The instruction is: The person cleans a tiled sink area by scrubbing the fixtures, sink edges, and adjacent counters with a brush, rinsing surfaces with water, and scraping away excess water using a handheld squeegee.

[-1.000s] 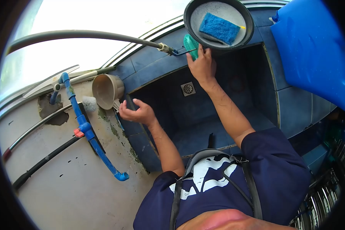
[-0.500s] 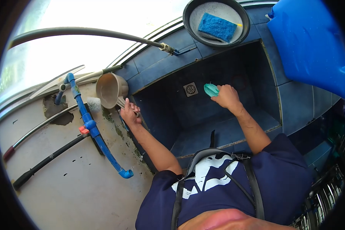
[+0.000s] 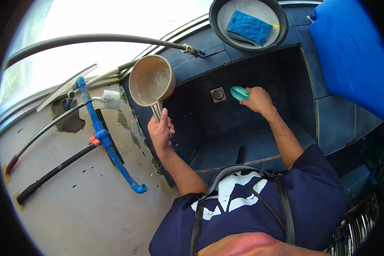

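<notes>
My left hand (image 3: 160, 133) is closed around the handle of a beige water dipper (image 3: 152, 79), raised at the left edge of the dark blue tiled sink (image 3: 226, 149). The dipper's mouth faces me, and some clear water seems to be inside. Over the basin, my right hand (image 3: 259, 101) grips a teal scrub brush (image 3: 239, 93) just right of the square metal drain (image 3: 218, 94). The fingers cover part of the brush, and its bristles cannot be made out.
A black basin (image 3: 282, 36) of suds with a blue sponge (image 3: 249, 27) stands on the back ledge. To the right is a large blue container (image 3: 350, 55). Blue pipe (image 3: 99, 128), a white-headed brush (image 3: 111, 99) and a grey hose (image 3: 93, 38) are at left.
My left hand has brought the dipper to the right and turned its mouth more toward me. My right hand and the scrub brush remain near the drain. The view has shifted slightly.
</notes>
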`<act>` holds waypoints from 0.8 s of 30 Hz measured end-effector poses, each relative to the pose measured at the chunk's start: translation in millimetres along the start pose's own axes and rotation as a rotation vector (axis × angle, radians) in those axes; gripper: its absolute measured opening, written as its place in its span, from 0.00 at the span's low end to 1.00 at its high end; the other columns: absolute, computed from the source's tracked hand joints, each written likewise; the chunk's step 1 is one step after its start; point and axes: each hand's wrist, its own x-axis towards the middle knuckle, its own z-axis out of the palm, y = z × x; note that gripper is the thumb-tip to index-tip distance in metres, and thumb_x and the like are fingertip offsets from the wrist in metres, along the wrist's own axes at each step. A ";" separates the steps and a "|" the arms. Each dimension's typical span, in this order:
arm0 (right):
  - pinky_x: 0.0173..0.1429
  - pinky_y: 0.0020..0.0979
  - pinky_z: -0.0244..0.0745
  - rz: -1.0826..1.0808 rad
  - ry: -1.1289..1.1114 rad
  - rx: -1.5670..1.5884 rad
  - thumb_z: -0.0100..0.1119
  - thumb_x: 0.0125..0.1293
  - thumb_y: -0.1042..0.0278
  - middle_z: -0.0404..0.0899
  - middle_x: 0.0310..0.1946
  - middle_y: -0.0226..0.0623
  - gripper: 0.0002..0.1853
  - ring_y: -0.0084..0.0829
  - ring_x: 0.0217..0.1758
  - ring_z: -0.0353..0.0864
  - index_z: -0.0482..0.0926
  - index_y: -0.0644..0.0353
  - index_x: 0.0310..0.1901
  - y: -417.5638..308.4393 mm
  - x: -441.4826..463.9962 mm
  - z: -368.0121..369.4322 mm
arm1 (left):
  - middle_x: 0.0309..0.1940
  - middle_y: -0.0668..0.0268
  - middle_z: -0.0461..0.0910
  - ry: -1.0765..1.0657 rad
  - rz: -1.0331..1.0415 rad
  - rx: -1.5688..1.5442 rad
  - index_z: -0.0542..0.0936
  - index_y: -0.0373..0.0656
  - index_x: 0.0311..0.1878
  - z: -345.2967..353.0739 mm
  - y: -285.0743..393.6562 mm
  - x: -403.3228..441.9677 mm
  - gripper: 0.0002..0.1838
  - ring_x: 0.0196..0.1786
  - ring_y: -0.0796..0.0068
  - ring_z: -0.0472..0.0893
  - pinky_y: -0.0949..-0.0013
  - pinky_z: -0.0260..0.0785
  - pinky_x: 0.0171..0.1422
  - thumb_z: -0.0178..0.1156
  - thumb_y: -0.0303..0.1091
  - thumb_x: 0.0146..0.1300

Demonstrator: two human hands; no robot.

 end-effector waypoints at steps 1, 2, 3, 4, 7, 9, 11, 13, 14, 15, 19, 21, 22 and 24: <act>0.54 0.45 0.85 0.003 -0.004 0.007 0.77 0.55 0.52 0.88 0.38 0.50 0.25 0.50 0.45 0.89 0.86 0.63 0.47 1.3 -1.2 0.8 | 0.17 0.72 0.68 0.000 -0.003 0.009 0.74 0.43 0.34 4.7 3.0 -3.3 0.15 0.14 0.82 0.68 0.76 0.61 0.19 0.66 0.39 0.73; 0.54 0.45 0.85 0.012 -0.036 0.011 0.77 0.55 0.52 0.88 0.38 0.50 0.25 0.50 0.46 0.89 0.86 0.63 0.47 3.8 -2.3 1.8 | 0.17 0.72 0.70 0.020 0.110 0.212 0.75 0.41 0.35 9.9 7.2 -5.9 0.15 0.15 0.82 0.69 0.75 0.62 0.20 0.66 0.40 0.73; 0.54 0.45 0.85 0.019 -0.067 0.013 0.77 0.55 0.52 0.88 0.38 0.50 0.25 0.50 0.46 0.89 0.86 0.64 0.47 6.6 -3.0 2.8 | 0.17 0.72 0.71 0.040 0.226 0.414 0.76 0.40 0.35 13.2 10.1 -5.8 0.15 0.16 0.82 0.70 0.73 0.63 0.21 0.67 0.40 0.73; 0.54 0.45 0.85 0.019 -0.069 0.017 0.77 0.55 0.52 0.88 0.38 0.50 0.25 0.50 0.46 0.89 0.86 0.64 0.47 10.6 -4.5 5.2 | 0.18 0.66 0.77 0.102 0.283 0.599 0.77 0.37 0.37 13.7 12.1 -2.2 0.17 0.18 0.74 0.76 0.66 0.68 0.26 0.68 0.41 0.71; 0.53 0.46 0.84 -0.012 -0.087 -0.008 0.77 0.54 0.54 0.87 0.37 0.53 0.28 0.52 0.45 0.89 0.85 0.67 0.50 19.0 -10.9 11.6 | 0.22 0.57 0.81 0.193 0.608 0.897 0.78 0.38 0.40 33.1 30.0 0.3 0.17 0.22 0.56 0.82 0.58 0.72 0.32 0.68 0.44 0.70; 0.53 0.46 0.84 -0.039 -0.102 -0.013 0.77 0.54 0.54 0.87 0.36 0.54 0.28 0.51 0.45 0.89 0.85 0.68 0.51 21.8 -13.6 11.6 | 0.24 0.54 0.82 0.193 0.604 0.952 0.78 0.39 0.42 41.7 34.6 4.7 0.18 0.26 0.49 0.83 0.56 0.73 0.33 0.68 0.46 0.69; 0.54 0.46 0.84 -0.029 -0.095 -0.003 0.77 0.54 0.53 0.87 0.38 0.54 0.29 0.52 0.46 0.88 0.85 0.68 0.51 22.6 -12.8 10.7 | 0.26 0.51 0.83 0.187 0.603 1.006 0.79 0.41 0.44 48.9 36.9 8.1 0.18 0.30 0.42 0.84 0.53 0.74 0.35 0.67 0.48 0.69; 0.54 0.46 0.83 -0.019 -0.092 0.006 0.77 0.53 0.53 0.87 0.40 0.55 0.30 0.52 0.47 0.88 0.84 0.67 0.52 18.8 -11.8 8.6 | 0.27 0.51 0.84 0.207 0.593 1.192 0.79 0.43 0.46 53.2 36.8 8.9 0.19 0.34 0.40 0.84 0.50 0.74 0.36 0.66 0.50 0.68; 0.55 0.46 0.83 0.015 -0.030 0.037 0.78 0.53 0.52 0.86 0.42 0.55 0.31 0.53 0.48 0.88 0.84 0.68 0.52 14.8 -9.8 6.7 | 0.27 0.51 0.84 0.198 0.597 1.191 0.79 0.43 0.46 54.4 35.5 9.5 0.19 0.34 0.40 0.84 0.50 0.74 0.36 0.66 0.50 0.68; 0.56 0.46 0.83 0.049 0.030 0.067 0.78 0.53 0.51 0.86 0.44 0.56 0.31 0.54 0.48 0.87 0.84 0.68 0.51 10.2 -7.5 4.8 | 0.28 0.51 0.84 0.199 0.612 1.214 0.79 0.43 0.48 54.8 32.2 9.6 0.20 0.34 0.41 0.85 0.51 0.75 0.36 0.67 0.51 0.68; 0.56 0.46 0.82 -0.006 0.229 0.206 0.79 0.52 0.49 0.84 0.47 0.58 0.33 0.55 0.50 0.86 0.83 0.70 0.51 -16.6 17.6 -0.1 | 0.30 0.51 0.85 0.219 0.678 1.195 0.80 0.44 0.52 49.9 17.6 8.0 0.20 0.36 0.42 0.85 0.52 0.75 0.36 0.67 0.49 0.68; 0.54 0.46 0.82 -0.011 0.253 0.240 0.79 0.52 0.48 0.85 0.44 0.59 0.33 0.56 0.47 0.87 0.84 0.71 0.49 -37.3 33.4 -6.7 | 0.31 0.52 0.85 0.222 0.677 1.127 0.80 0.43 0.53 45.0 8.8 3.4 0.20 0.36 0.43 0.86 0.54 0.76 0.36 0.68 0.47 0.68; 0.54 0.46 0.82 -0.012 0.251 0.243 0.79 0.52 0.48 0.85 0.44 0.59 0.33 0.56 0.47 0.87 0.84 0.71 0.49 -43.2 44.4 -5.2 | 0.33 0.52 0.86 0.223 0.679 1.060 0.81 0.43 0.55 41.1 3.8 -0.2 0.20 0.35 0.44 0.86 0.55 0.76 0.36 0.69 0.44 0.67; 0.49 0.44 0.82 0.045 -0.018 0.296 0.79 0.54 0.48 0.86 0.40 0.56 0.31 0.51 0.43 0.89 0.85 0.71 0.47 -50.1 70.9 5.6 | 0.35 0.52 0.86 0.222 0.712 0.973 0.81 0.41 0.55 33.7 -10.5 -12.0 0.19 0.36 0.45 0.86 0.56 0.77 0.37 0.70 0.41 0.67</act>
